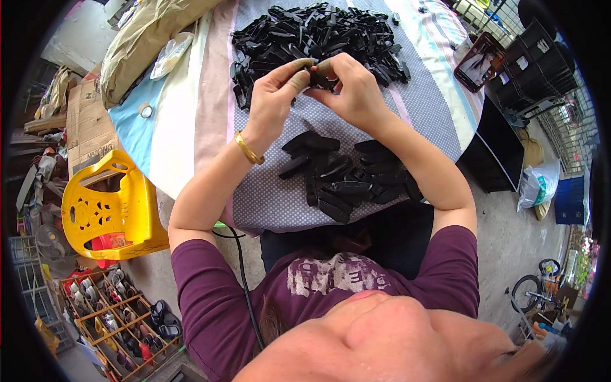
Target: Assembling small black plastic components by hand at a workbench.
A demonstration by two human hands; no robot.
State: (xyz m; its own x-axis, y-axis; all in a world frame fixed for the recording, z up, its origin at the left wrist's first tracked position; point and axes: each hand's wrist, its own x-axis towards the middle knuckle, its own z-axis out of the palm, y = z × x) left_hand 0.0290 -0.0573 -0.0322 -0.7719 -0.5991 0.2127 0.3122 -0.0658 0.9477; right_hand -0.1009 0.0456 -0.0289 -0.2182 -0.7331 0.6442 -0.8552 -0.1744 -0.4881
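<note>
Both of my hands meet over the near edge of a large heap of small black plastic parts [312, 35]. My left hand [272, 102], with a gold bangle at its wrist, is closed in a pinch. Opposite it, my right hand [353, 89] is closed too, its fingertips almost touching the left ones. A small black plastic part [323, 81] is gripped between them, mostly hidden by the fingers. Tan-green coverings wrap some of my fingertips. Closer to my body lies a smaller group of elongated black pieces [347, 186], loosely scattered between my forearms.
A patterned cloth covers the round table [210, 70]. A phone [480, 62] stands at its right edge; a tape roll [146, 111] lies left. Beside the table are a yellow plastic chair [105, 210], black bins [528, 70] and a shoe rack [118, 318]. A black cable [243, 274] hangs beside me.
</note>
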